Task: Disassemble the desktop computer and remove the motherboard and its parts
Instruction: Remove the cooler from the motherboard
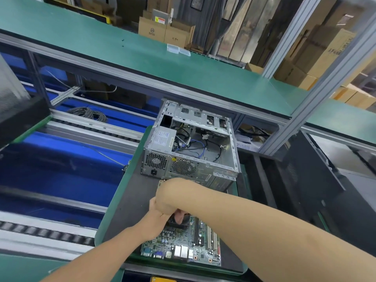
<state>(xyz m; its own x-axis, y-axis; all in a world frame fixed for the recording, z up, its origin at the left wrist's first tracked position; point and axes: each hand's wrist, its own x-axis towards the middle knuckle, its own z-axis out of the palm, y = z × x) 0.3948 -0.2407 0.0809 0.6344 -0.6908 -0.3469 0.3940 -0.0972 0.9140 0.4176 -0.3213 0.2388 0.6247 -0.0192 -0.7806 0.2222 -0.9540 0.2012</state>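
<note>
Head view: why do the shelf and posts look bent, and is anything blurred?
Head view: the wide lens bows the shelf and tilts the post; the case and motherboard are sharp, the black box at the left edge is smeared; light is even, without hard glare.

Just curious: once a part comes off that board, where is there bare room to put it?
Bare mat lies left of the board, near the case. The green shelf is mostly bare. Crowded: at the cooler, where left hand and right hand meet.
</note>
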